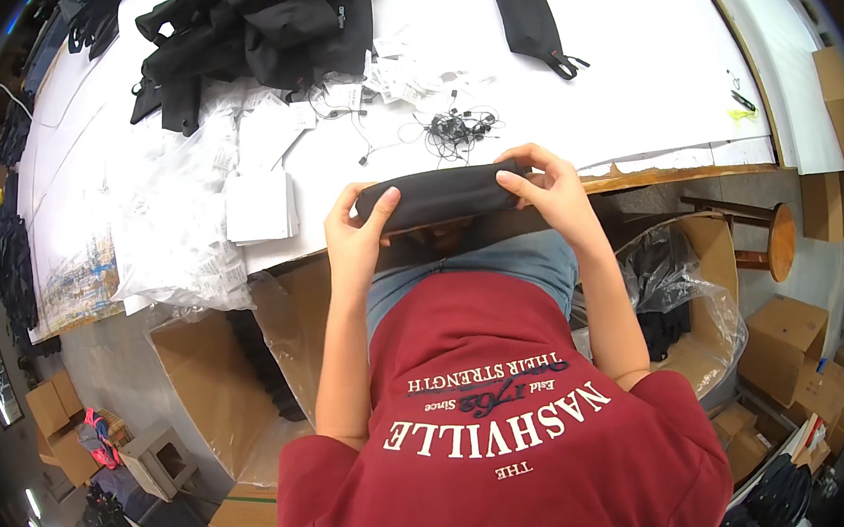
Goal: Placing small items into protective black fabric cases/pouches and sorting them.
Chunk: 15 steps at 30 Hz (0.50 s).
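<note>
A long black fabric pouch [444, 197] is stretched sideways between my hands at the table's front edge. My left hand [358, 225] grips its left end, thumb on top. My right hand [548, 190] pinches its right end, also with the thumb on top. Just beyond the pouch lies a tangle of thin black tag strings [461, 132]. A similar black pouch [528, 18] with a loop at one end rests farther back on the right. White cards [262, 209] are stacked left of my left hand, beside a heap of clear plastic bags [173, 225].
Black fabric bags [296, 29] are piled at the back left of the white table [626, 75]. A small dark tool [743, 100] lies near its right edge. Below stand an opened carton [212, 382] on the left, a plastic-lined carton [708, 259] on the right and a wooden stool [780, 242].
</note>
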Motion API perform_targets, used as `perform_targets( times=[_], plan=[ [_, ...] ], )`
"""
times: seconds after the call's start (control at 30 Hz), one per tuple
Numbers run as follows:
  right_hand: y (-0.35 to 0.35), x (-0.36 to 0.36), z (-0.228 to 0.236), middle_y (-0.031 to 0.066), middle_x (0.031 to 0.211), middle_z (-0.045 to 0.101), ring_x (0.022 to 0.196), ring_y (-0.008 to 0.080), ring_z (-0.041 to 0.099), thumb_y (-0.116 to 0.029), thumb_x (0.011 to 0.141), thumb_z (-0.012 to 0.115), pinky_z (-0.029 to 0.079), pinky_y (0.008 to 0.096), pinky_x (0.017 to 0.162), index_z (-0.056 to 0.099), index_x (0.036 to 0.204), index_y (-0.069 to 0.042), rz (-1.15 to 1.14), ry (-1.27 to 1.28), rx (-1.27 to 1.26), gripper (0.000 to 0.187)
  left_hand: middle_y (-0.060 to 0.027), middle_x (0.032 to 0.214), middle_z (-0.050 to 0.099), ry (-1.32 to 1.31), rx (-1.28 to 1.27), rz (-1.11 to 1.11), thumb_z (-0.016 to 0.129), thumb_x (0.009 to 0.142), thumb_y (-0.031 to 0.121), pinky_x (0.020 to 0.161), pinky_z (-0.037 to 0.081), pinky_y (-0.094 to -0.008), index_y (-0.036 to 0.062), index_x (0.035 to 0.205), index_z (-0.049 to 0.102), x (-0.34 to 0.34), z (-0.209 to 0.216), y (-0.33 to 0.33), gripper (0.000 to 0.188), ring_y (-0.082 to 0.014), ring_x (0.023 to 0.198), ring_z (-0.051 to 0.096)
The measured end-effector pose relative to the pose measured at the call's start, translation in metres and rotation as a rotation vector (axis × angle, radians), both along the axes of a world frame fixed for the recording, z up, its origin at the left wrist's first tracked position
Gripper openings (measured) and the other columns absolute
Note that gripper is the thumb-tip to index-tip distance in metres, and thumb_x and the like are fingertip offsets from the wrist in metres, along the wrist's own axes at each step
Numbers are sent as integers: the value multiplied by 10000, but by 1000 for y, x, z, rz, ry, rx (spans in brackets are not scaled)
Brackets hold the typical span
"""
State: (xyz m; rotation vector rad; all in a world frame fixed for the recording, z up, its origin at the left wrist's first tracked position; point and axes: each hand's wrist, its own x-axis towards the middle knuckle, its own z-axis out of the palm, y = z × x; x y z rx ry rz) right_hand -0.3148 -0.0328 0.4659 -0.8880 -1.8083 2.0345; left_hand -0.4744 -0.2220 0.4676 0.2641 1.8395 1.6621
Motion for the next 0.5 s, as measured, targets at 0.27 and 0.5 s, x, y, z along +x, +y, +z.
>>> perform_targets(
  times=[0.27, 0.5],
  plan=[
    [3, 3, 8, -2, 817, 636, 625, 28, 536, -142, 781, 752, 425, 177, 541, 660, 1023, -44, 23, -148, 64, 277, -44, 762, 645, -14, 72, -18, 762, 784, 107, 462, 424, -181, 24, 995, 648, 11, 2, 5, 253, -72, 517, 563],
    [67, -5, 40, 32, 832, 673, 706, 87, 588, -131, 762, 760, 445, 213, 599, 685, 1004, -12, -197, 162, 121, 280, -58, 849, 663, 288, 32, 166, 605, 911, 138, 502, 393, -192, 41, 1107, 635, -25, 31, -22, 221, -54, 563, 538]
  ],
)
